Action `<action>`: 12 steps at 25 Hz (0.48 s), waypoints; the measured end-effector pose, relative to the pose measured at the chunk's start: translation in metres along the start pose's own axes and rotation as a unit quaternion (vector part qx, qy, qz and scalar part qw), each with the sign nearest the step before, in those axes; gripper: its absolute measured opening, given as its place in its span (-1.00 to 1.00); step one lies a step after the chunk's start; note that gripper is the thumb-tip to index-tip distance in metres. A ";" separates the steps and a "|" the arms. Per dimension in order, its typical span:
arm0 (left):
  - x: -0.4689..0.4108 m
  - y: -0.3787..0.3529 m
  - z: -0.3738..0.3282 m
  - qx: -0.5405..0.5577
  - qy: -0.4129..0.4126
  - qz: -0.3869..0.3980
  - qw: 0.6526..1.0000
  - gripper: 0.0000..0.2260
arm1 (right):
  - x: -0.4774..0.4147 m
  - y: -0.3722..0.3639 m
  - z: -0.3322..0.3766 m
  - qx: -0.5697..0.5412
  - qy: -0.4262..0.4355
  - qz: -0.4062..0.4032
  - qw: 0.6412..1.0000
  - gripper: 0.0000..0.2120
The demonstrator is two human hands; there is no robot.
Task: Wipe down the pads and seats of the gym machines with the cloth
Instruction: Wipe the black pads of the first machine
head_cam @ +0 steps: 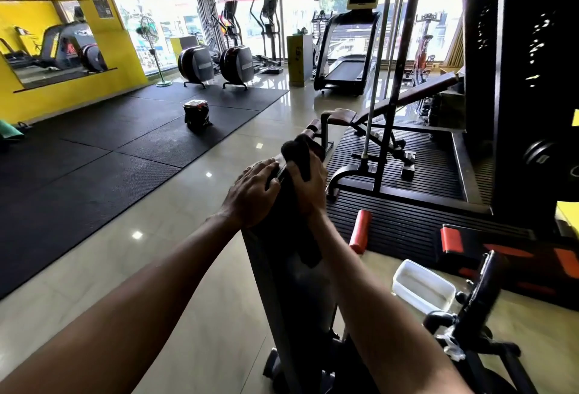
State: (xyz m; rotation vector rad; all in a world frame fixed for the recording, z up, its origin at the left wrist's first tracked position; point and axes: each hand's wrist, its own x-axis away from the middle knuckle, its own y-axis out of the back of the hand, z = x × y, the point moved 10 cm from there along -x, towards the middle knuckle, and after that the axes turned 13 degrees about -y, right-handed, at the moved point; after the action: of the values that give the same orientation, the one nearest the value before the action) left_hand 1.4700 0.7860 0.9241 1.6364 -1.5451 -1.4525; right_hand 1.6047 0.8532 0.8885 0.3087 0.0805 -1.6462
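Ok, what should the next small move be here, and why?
Probably draw the cloth back along the pad toward its near end. The right hand grips the cloth at the far end, the left hand holds that end, and most of the pad lies nearer the person.

Two hands [250,194] [308,188], one cloth [297,158] and three benches [282,284] [413,93] [501,249] are counted. Two cross-trainers [195,64] [236,63], one treadmill [344,71], one fan [147,28] and one tub [421,285] are counted.

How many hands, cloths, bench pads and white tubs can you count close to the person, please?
Hands: 2, left hand and right hand
Cloth: 1
Bench pad: 1
White tub: 1
Total: 5
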 end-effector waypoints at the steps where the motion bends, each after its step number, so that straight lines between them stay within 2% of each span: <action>1: 0.001 0.000 0.000 0.000 0.002 0.000 1.000 -0.38 | -0.017 0.002 -0.005 -0.006 -0.031 -0.001 1.000 -0.52; 4: 0.000 0.000 0.001 0.001 0.000 0.004 1.000 -0.39 | -0.024 0.006 -0.032 -0.069 -0.135 -0.002 0.988 -0.60; 6: 0.000 0.000 0.000 -0.001 -0.003 0.009 1.000 -0.39 | -0.006 0.007 -0.056 -0.102 -0.189 -0.010 0.977 -0.48; 8: 0.001 -0.001 0.001 0.001 0.001 0.009 1.000 -0.39 | 0.028 0.003 -0.063 -0.101 -0.168 0.000 0.981 -0.30; 9: 0.001 -0.001 0.001 0.002 0.001 0.008 1.000 -0.39 | 0.040 -0.003 -0.058 -0.090 -0.142 0.006 0.986 -0.28; 12: 0.001 0.001 -0.003 -0.001 -0.004 0.007 1.000 -0.40 | 0.023 -0.007 -0.012 -0.045 -0.036 0.023 0.998 -0.40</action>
State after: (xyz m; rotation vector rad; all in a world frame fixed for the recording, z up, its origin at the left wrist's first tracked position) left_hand 1.4717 0.7837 0.9257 1.6163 -1.5551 -1.4543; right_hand 1.5985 0.8349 0.8701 0.1810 0.0911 -1.6024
